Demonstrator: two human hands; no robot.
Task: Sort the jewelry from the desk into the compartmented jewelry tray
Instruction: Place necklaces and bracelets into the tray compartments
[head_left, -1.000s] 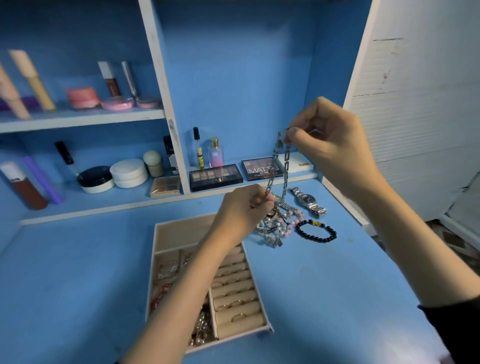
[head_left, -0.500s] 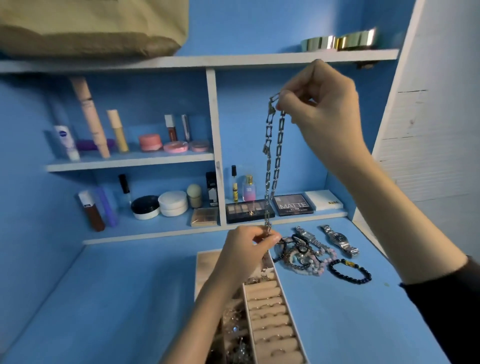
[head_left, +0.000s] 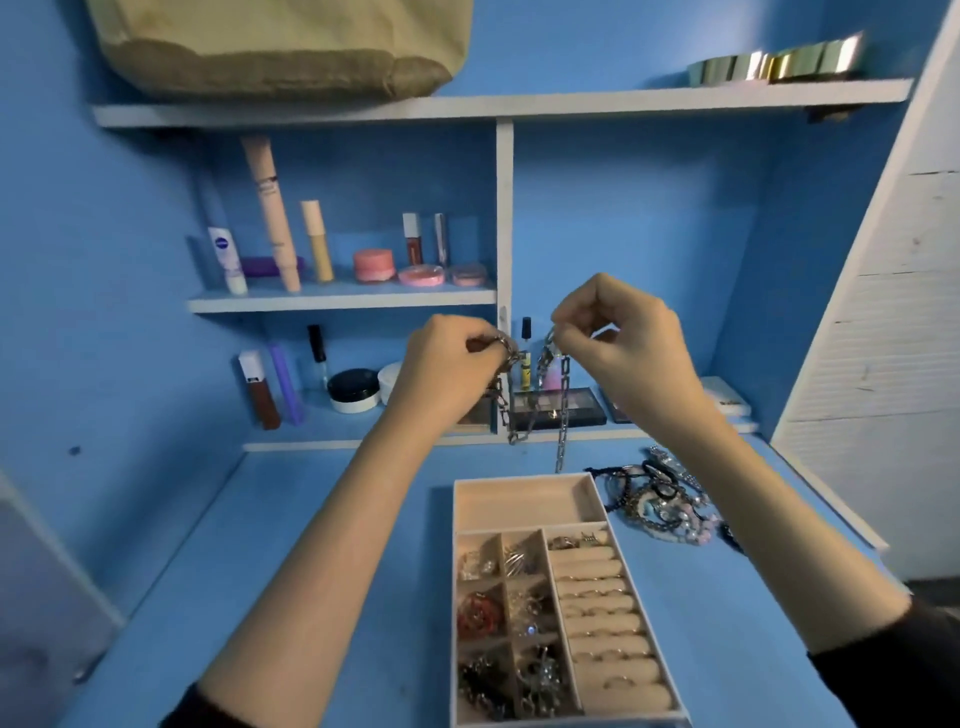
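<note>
A silver chain necklace (head_left: 562, 415) hangs in the air between my two hands, above the far end of the beige compartmented jewelry tray (head_left: 522, 483). My left hand (head_left: 449, 366) pinches one end of it and my right hand (head_left: 621, 345) pinches the other, both at about the same height. The chain's loops dangle down to just above the tray's long empty back compartment. The tray's small left compartments hold mixed jewelry and its right side holds rings in rolls. A tangled pile of bracelets (head_left: 660, 506) lies on the blue desk right of the tray.
Blue shelves behind the hands carry cosmetics: tubes (head_left: 272, 213), pink jars (head_left: 374, 265), an eyeshadow palette (head_left: 558, 408) and a black-lidded jar (head_left: 353, 389). A tan bag (head_left: 280, 47) sits on the top shelf. A white wall panel (head_left: 893, 338) stands at the right.
My left hand has risen from the desk to the level of my right hand, which came down. The chain, stretched vertically before, now hangs in loops between both hands.
</note>
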